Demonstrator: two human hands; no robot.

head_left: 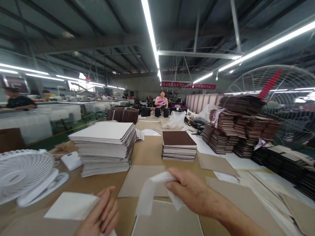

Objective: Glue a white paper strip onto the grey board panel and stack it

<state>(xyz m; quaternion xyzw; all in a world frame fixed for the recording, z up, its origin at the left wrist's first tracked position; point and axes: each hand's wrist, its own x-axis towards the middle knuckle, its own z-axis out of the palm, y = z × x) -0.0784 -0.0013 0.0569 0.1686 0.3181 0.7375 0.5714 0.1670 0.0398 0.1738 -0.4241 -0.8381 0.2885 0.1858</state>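
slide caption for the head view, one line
Right hand pinches a translucent strip, left hand holds a white sheet; a tall pale stack stands beyond.

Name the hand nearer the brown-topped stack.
Right. The right hand is just in front of the brown-topped stack; the left hand is farther off, to the lower left in the picture.

White fan (23,177), far L of brown stack (179,147): cut by L edge. White sheet (70,206), front-L: partly hidden by L hand (102,213), wrist cut off. Banner (189,85) behind: txt partly blurred.
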